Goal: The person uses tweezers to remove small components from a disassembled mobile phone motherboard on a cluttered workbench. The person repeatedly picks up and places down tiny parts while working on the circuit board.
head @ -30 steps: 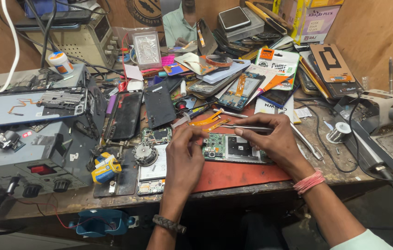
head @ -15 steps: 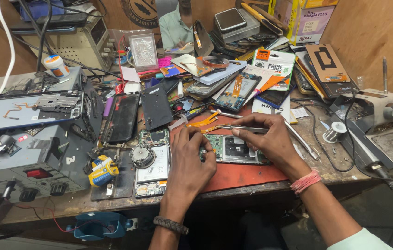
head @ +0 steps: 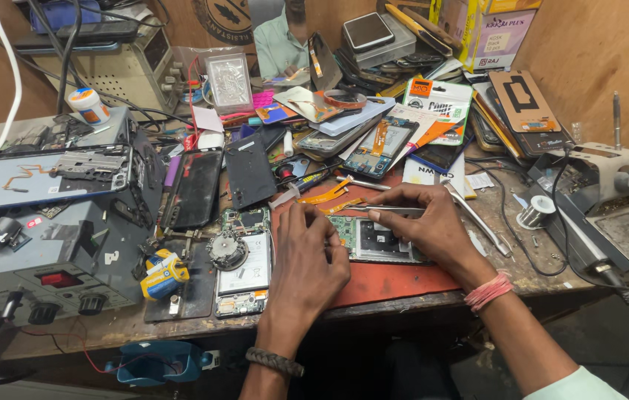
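Bench holdings as we find them, centre of the frame outward.

Item one: an opened phone (head: 377, 241), back removed, green circuit board exposed at its left end, lying flat on a red work mat (head: 396, 280) at lower centre.

Item two: our left hand (head: 310, 259), resting on the mat at the phone's left end, fingers curled down onto the board edge. We judge it pressing the phone in place; whether the fingertips pinch anything we cannot tell, as they are hidden beneath the knuckles.

Item three: our right hand (head: 433, 230), arched over the phone's upper edge, thumb and forefinger closed on a pair of metal tweezers (head: 385, 210) whose tips point left, just above the board. A pink band (head: 488, 290) sits at that wrist.

Item four: a second opened phone (head: 244, 259) with white battery, left of the mat, a round metal part (head: 226, 250) lying at its upper left.

Item five: a yellow and blue tape roll (head: 160, 272), lower left.

Item six: a grey power supply (head: 40, 259) at the left edge, a phone frame (head: 40, 176) laid on top.

Item seven: a solder spool (head: 536, 212), right of centre, beside a soldering stand (head: 626, 237).

Item eight: stacked phone screens and parts packets (head: 433, 104), upper centre.
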